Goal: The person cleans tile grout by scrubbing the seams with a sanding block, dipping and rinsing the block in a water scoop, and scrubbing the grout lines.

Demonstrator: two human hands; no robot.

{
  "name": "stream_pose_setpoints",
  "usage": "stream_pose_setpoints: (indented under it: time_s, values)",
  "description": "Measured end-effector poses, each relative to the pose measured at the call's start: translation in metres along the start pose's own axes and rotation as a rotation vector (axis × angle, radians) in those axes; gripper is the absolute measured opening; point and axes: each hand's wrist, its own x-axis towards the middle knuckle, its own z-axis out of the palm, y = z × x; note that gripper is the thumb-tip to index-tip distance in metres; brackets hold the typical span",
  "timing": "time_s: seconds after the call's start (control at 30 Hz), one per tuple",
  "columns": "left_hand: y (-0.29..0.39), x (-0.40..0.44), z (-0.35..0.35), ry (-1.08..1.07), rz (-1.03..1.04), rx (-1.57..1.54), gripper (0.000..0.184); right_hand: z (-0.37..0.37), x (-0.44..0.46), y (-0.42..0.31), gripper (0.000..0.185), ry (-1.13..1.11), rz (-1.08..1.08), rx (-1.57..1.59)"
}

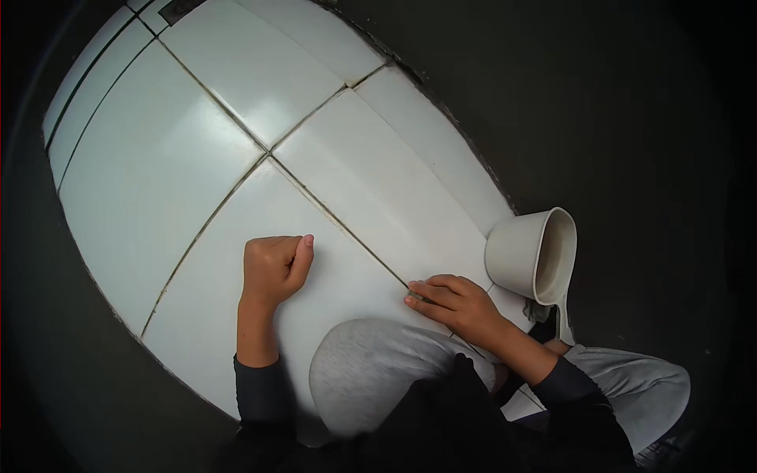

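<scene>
The right hand (460, 303) pinched a small grey piece (415, 296) at the tile seam (339, 222), dark ahead of it, apparently unfinished; the left hand (276, 266) was fisted, contents hidden.

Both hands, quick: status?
Left hand: closed fist; contents, if any, hidden.
Right hand: closed on a small grey piece, mostly hidden.

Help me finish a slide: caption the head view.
Left hand fisted, right hand at a grout line, white dipper nearby.
</scene>
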Motion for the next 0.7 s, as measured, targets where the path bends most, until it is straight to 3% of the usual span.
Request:
stream_pose_setpoints:
  time_s: [0.23,0.4,0.53,0.7]
  values:
    - [0.000,-0.001,0.002,0.001,-0.002,0.021,0.045,0.021,0.078,0.007,0.033,0.182,0.018,0.012]
    - [-0.002,-0.003,0.001,-0.003,-0.011,0.012,0.045,0.007,0.001,0.001,0.035,0.058,0.025,-0.002]
    - [0.000,-0.001,0.001,-0.008,-0.007,0.012,0.045,0.002,-0.002,-0.003,0.036,-0.002,0.018,-0.060]
    - [0.001,0.001,0.002,-0.006,-0.003,0.014,0.044,0.017,0.085,0.005,0.035,0.154,0.025,-0.017]
